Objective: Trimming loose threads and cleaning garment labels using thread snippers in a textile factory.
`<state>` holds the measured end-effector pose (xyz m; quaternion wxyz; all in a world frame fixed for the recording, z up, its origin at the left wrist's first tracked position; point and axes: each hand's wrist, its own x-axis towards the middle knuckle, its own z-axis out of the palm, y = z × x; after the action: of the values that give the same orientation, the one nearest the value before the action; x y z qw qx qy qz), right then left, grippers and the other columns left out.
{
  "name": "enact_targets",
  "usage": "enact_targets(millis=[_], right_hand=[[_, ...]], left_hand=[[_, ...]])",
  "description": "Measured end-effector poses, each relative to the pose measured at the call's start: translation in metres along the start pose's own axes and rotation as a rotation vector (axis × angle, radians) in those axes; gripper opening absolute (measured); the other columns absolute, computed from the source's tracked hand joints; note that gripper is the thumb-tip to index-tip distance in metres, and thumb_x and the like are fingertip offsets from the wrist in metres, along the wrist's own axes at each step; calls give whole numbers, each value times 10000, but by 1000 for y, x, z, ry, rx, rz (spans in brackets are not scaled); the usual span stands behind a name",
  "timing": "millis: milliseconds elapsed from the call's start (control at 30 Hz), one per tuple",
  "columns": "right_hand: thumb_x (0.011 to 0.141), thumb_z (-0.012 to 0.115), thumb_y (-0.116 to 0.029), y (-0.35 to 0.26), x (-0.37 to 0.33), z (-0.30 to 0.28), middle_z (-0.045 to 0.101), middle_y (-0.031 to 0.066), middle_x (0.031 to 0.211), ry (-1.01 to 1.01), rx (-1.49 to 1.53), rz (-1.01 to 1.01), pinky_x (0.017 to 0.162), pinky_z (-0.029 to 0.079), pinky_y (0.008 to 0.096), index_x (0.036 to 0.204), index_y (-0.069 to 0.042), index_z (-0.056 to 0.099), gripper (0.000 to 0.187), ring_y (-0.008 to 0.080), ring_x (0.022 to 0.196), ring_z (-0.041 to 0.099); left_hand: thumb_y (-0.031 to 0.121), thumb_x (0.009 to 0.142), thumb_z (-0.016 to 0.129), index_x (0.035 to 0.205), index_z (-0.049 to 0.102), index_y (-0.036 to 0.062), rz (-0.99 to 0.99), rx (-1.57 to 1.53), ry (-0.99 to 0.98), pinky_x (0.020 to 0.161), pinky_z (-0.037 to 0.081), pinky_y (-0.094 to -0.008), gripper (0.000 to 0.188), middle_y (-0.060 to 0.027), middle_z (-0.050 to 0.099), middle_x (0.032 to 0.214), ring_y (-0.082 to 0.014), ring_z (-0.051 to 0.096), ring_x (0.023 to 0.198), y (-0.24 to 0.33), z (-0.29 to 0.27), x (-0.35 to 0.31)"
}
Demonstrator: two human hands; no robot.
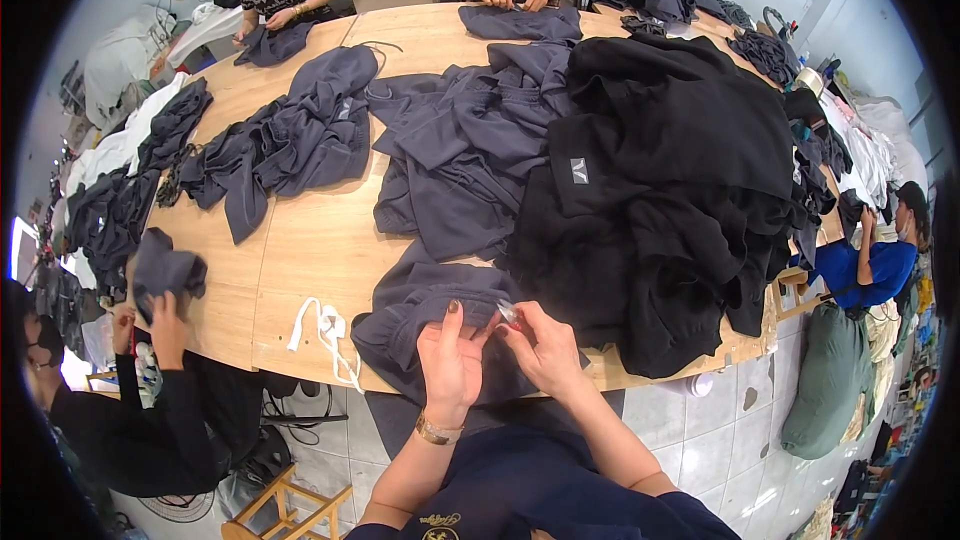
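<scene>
A dark grey garment [400, 315] with a gathered waistband lies at the table's near edge, part of it hanging toward my lap. My left hand [452, 360] is palm up at the waistband, thumb raised, its fingers curled at the fabric's edge and partly hidden. Between the fingers of my right hand [545, 350] are small red-handled thread snips [509, 315]. Their metal blades point up and left, close to the waistband and my left fingertips. A white cord [325, 332] lies loosely coiled left of the garment.
A large black garment pile [670, 180] rises at right, beside more dark grey garments [465, 150]. Another grey garment [290, 130] lies farther left. Co-workers handle garments at the far side and at left [165, 330]. A wooden stool [285, 505] stands below left.
</scene>
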<state>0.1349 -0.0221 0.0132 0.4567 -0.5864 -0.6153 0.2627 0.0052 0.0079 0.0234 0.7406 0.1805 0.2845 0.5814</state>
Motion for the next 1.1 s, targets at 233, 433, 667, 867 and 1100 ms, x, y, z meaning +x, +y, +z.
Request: enact_targets(millis=[233, 433, 667, 867, 1100], right_hand=[[806, 604, -225, -6, 1, -1, 580, 95, 768, -11, -310, -93, 484, 448, 360, 925, -69, 521, 213, 290, 599, 594], [763, 640, -174, -12, 5, -4, 576, 98, 749, -23, -357, -90, 508, 446, 339, 910, -45, 543, 218, 277, 606, 584], [799, 609, -247, -7, 8, -7, 570, 81, 749, -42, -381, -145, 473, 442, 361, 916, -75, 519, 227, 285, 595, 590], [834, 592, -68, -9, 5, -4, 499, 18, 673, 44, 291, 127, 529, 359, 208, 923, -34, 497, 135, 69, 582, 431], [792, 614, 3, -16, 10, 15, 508, -7, 642, 118, 232, -7, 485, 345, 173, 903, -14, 517, 149, 39, 556, 436]], left_hand=[[165, 934, 482, 950, 592, 16, 68, 61, 10, 766, 502, -317, 185, -86, 639, 955, -169, 618, 852, -5, -4, 0], [142, 928, 494, 922, 598, 11, 112, 101, -9, 761, 492, -305, 167, -88, 638, 935, -157, 609, 833, -9, -4, -2], [125, 927, 493, 931, 596, -4, 157, 163, 32, 779, 484, -292, 166, -80, 636, 924, -147, 603, 838, -13, -4, -3], [119, 924, 499, 924, 596, -13, 134, 154, 54, 767, 482, -283, 164, -80, 634, 912, -133, 597, 819, -12, 1, -1], [44, 900, 519, 920, 574, -33, 126, 186, -71, 750, 452, -250, 97, -62, 607, 909, -112, 564, 822, -19, -11, -6]])
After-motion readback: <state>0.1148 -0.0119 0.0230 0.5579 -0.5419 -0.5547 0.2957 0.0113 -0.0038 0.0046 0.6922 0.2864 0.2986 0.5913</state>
